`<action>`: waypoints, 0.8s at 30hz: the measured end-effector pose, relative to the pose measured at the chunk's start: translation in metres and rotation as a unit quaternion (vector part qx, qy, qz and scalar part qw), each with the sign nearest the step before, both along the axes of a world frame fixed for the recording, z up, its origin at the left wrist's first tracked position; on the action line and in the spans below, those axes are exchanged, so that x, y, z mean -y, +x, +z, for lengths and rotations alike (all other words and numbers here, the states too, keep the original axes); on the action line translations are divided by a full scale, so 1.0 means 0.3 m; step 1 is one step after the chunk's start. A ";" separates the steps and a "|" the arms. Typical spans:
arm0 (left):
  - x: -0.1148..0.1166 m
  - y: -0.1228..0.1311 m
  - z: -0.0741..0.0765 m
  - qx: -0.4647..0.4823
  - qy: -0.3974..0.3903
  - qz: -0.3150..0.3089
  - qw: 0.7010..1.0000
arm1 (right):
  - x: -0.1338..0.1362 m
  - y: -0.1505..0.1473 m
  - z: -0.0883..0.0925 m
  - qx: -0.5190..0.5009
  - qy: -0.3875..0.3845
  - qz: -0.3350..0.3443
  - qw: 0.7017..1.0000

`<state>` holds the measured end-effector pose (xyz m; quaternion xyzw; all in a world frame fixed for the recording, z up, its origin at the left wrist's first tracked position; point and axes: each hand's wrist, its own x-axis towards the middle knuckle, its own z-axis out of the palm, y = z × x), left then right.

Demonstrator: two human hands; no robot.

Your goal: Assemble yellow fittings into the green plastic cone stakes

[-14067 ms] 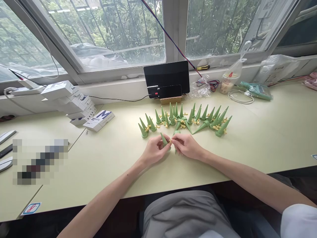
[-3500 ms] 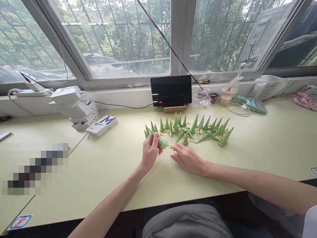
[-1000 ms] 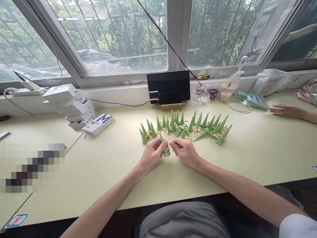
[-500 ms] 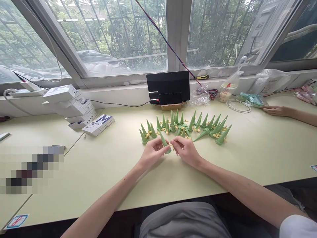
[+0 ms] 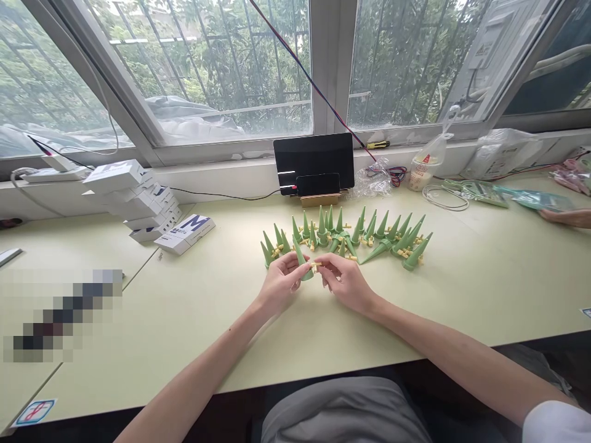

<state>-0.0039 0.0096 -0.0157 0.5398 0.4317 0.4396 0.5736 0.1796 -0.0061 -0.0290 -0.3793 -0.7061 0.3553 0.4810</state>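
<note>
My left hand is closed around a green plant watering spike, its pointed end up and its wide base low between thumb and fingers. In a pinch, my right hand holds a small yellow valve right beside the spike's base; whether the two are joined I cannot tell. Just beyond my hands stand several more green spikes with yellow valves at their bases. A few of those lie on their sides, such as one tilted spike at the right of the group.
A tablet with a phone before it leans at the window sill. White boxes are stacked at the left. To the right are a bagged cup, a coiled white cable and another person's hand by a teal package.
The spike and my left hand have shifted slightly left, and the yellow valve shows more between my hands. At the right, the other person's hand has moved further right with the teal package.
</note>
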 end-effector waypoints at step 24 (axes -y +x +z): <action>0.006 -0.011 -0.017 -0.108 0.109 -0.049 0.987 | -0.022 0.015 -0.035 0.075 -0.020 0.009 0.997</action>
